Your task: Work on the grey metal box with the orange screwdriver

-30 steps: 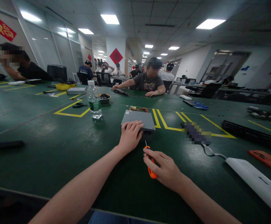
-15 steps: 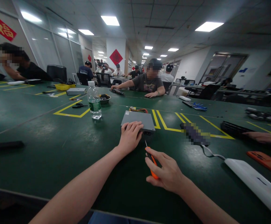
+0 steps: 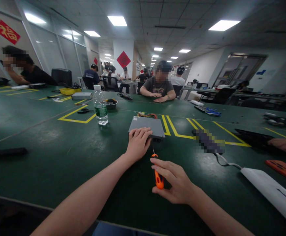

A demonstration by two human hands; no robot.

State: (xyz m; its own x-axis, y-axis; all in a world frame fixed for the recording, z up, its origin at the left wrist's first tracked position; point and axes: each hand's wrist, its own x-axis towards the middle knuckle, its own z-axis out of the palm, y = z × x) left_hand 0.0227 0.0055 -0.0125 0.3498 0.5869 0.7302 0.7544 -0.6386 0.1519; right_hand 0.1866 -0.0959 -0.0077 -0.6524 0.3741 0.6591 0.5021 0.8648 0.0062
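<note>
A grey metal computer power supply (image 3: 154, 124) lies flat on the green table, with coloured wires (image 3: 148, 115) at its far side. My left hand (image 3: 138, 141) grips its near left part, the fingers lying over the top; the thumb is mostly hidden. In my right hand (image 3: 176, 182) is an orange and black screwdriver (image 3: 159, 182), held between the fingers and thumb. Its thin shaft points away from me and reaches the near face of the power supply, below the socket. Whether the tip sits in a screw I cannot tell.
A water bottle (image 3: 100, 109) stands left of the power supply, near a small bowl (image 3: 112, 105). To the right lie a white power bank-like device (image 3: 263, 183) with a cable and an orange phone (image 3: 282, 169). Another person's hand (image 3: 284, 144) is at the right edge.
The screwdriver has swung more upright in view, and its tip has moved up to the power supply. My right fingers have straightened somewhat. My left hand stays on the power supply.
</note>
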